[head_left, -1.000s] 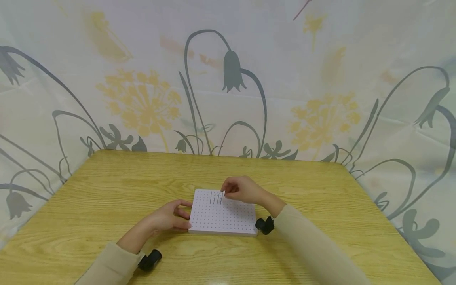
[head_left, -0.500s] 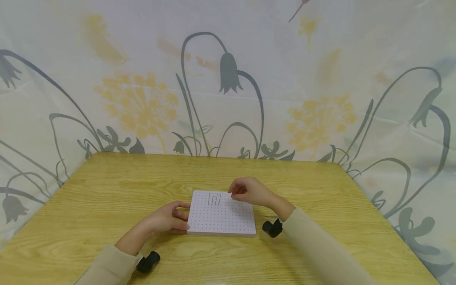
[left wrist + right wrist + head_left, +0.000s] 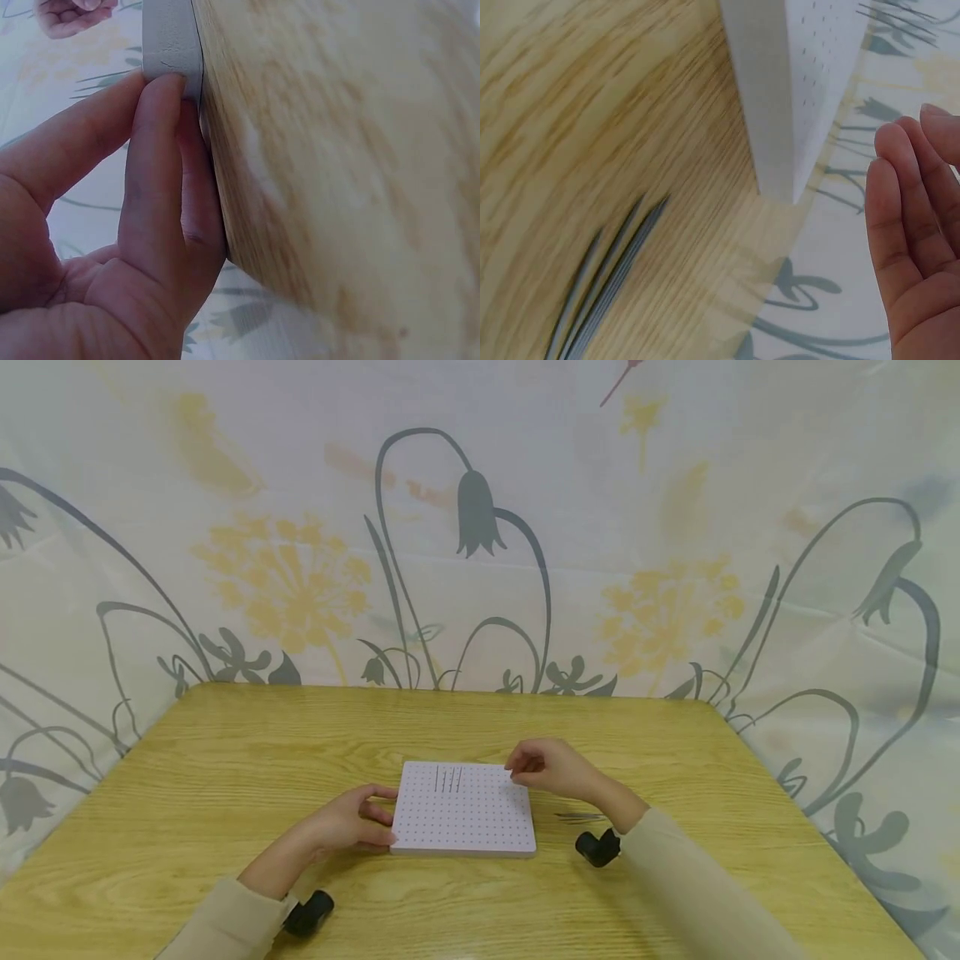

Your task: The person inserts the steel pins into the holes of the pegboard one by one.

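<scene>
A white pegboard dotted with small holes lies flat on the table. Several thin dark sticks stand upright in its back-left part; their ends also show in the right wrist view. Along the board's left side rests my left hand, thumb near the front corner and fingers touching the side wall. My right hand hovers by the back-right corner. Its fingers are lightly bent, thumb close to them, and nothing shows between them.
More thin grey sticks lie bunched on the wooden table to the right of the board, below my right hand. Black wrist cameras hang under both cuffs. A flower-patterned cloth rises behind the table.
My right hand has moved right, from beside the standing sticks to the board's back-right corner. Loose sticks on the table have come into sight. My left hand keeps its place on the board.
</scene>
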Demonstrator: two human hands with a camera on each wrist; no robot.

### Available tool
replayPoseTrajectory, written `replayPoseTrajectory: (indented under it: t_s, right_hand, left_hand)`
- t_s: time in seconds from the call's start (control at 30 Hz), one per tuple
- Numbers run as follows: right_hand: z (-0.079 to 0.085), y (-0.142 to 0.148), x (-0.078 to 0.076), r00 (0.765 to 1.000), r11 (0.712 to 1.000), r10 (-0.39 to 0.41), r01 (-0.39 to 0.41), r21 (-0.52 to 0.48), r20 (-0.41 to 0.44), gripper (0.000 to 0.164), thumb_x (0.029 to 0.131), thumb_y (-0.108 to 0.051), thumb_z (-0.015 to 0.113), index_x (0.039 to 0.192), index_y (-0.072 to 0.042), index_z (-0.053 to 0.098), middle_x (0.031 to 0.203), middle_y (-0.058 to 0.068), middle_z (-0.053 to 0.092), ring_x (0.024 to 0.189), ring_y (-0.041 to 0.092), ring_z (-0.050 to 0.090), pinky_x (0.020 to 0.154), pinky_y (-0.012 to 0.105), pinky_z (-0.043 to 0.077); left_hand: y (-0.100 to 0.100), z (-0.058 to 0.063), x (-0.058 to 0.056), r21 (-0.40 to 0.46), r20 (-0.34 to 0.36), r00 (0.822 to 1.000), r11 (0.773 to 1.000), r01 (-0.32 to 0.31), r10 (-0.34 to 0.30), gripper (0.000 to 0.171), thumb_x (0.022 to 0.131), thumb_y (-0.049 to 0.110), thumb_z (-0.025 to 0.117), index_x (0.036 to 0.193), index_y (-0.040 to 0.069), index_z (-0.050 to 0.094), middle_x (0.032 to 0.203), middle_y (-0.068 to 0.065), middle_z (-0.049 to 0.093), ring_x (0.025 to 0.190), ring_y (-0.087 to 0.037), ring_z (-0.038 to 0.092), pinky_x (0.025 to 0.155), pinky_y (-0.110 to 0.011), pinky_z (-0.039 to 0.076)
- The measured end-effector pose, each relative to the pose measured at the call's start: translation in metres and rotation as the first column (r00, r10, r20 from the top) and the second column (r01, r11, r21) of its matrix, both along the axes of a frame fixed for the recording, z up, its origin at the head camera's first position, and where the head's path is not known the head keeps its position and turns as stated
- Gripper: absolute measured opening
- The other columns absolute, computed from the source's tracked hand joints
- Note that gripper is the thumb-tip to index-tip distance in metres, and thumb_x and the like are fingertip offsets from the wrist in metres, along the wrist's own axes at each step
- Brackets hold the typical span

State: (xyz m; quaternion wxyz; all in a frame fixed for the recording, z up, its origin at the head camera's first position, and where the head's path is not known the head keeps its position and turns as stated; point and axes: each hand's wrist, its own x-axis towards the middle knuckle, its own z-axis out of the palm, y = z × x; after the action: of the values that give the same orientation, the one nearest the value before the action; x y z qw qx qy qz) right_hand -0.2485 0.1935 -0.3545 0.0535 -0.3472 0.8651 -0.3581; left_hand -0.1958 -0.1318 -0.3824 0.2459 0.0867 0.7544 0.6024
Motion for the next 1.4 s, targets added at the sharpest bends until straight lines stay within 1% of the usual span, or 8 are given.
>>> replayPoseTrajectory:
  t_s: [0.03,0.1,0.23,0.27,0.33,0.47,1.13,1.4]
  right_hand:
    - [-0.001,0.003,0.000,1.000,1.000,-0.002,0.002,-0.003,0.000,0.012,0.085,-0.002,0.066,0.097,0.001,0.064,0.086,0.003,0.064,0.077,0.012,0.060,0.070,0.025,0.052]
    - [0.006,0.004,0.008,1.000,1.000,-0.012,0.012,-0.008,0.002,0.011,0.085,0.002,0.065,0.096,0.004,0.063,0.086,0.008,0.064,0.077,0.017,0.061,0.069,0.027,0.052]
    - [0.004,0.013,0.010,0.999,0.999,-0.044,0.044,-0.003,0.011,0.011,0.084,0.004,0.065,0.095,0.005,0.063,0.086,0.011,0.064,0.077,0.019,0.061,0.069,0.028,0.052]
    - [0.004,0.015,0.011,0.999,0.999,-0.053,0.053,0.004,0.011,0.011,0.084,0.004,0.065,0.095,0.005,0.063,0.085,0.010,0.064,0.077,0.020,0.061,0.069,0.028,0.052]
    - [-0.005,0.023,0.006,0.998,0.998,-0.059,0.059,0.008,0.012,0.012,0.085,0.000,0.066,0.096,0.003,0.064,0.085,0.006,0.064,0.076,0.015,0.060,0.068,0.027,0.052]
    - [-0.008,0.030,0.007,0.998,0.998,-0.065,0.065,0.007,0.006,0.012,0.085,-0.002,0.067,0.096,0.003,0.064,0.084,0.002,0.063,0.075,0.013,0.060,0.066,0.026,0.052]
    - [-0.013,0.060,0.019,0.997,0.995,-0.082,0.081,0.053,0.014,0.009,0.084,-0.003,0.068,0.092,0.000,0.066,0.087,0.004,0.065,0.078,0.012,0.060,0.069,0.027,0.052]
    - [-0.017,0.075,0.021,0.997,0.993,-0.073,0.070,0.094,0.028,0.006,0.084,-0.004,0.068,0.090,-0.002,0.067,0.085,0.003,0.065,0.075,0.010,0.060,0.067,0.027,0.052]
  left_hand:
    - [0.000,0.000,0.000,0.003,0.002,1.000,1.000,0.001,-0.001,0.066,0.079,-0.006,0.069,0.134,-0.010,0.033,0.100,-0.019,0.051,0.081,-0.022,0.059,0.073,-0.036,0.054]
    - [0.000,0.001,0.000,0.005,0.004,1.000,1.000,0.001,-0.001,0.066,0.079,-0.007,0.068,0.134,-0.010,0.033,0.100,-0.019,0.051,0.081,-0.022,0.059,0.073,-0.036,0.054]
    - [0.001,0.002,0.001,0.010,0.009,1.000,1.000,0.000,0.000,0.065,0.079,-0.007,0.068,0.135,-0.010,0.032,0.100,-0.020,0.050,0.081,-0.022,0.059,0.074,-0.036,0.054]
    - [0.001,0.002,0.001,0.010,0.009,1.000,1.000,0.001,-0.001,0.065,0.080,-0.007,0.067,0.134,-0.010,0.032,0.100,-0.020,0.050,0.081,-0.022,0.059,0.074,-0.036,0.054]
    - [0.000,0.002,0.001,0.014,0.009,1.000,1.000,0.006,-0.006,0.065,0.080,-0.007,0.067,0.134,-0.011,0.032,0.100,-0.020,0.050,0.080,-0.022,0.059,0.074,-0.037,0.054]
    - [0.000,0.002,0.000,0.019,0.007,1.000,1.000,0.013,-0.013,0.065,0.080,-0.007,0.067,0.134,-0.011,0.032,0.100,-0.020,0.050,0.080,-0.022,0.060,0.074,-0.037,0.054]
    - [0.001,0.004,0.002,0.005,0.007,1.000,1.000,0.003,-0.003,0.066,0.079,-0.007,0.068,0.134,-0.011,0.032,0.101,-0.020,0.051,0.081,-0.022,0.059,0.074,-0.036,0.054]
    - [-0.002,0.001,0.000,0.013,-0.011,1.000,1.000,0.023,-0.023,0.064,0.079,-0.006,0.068,0.133,-0.011,0.034,0.100,-0.019,0.050,0.082,-0.022,0.058,0.074,-0.035,0.054]
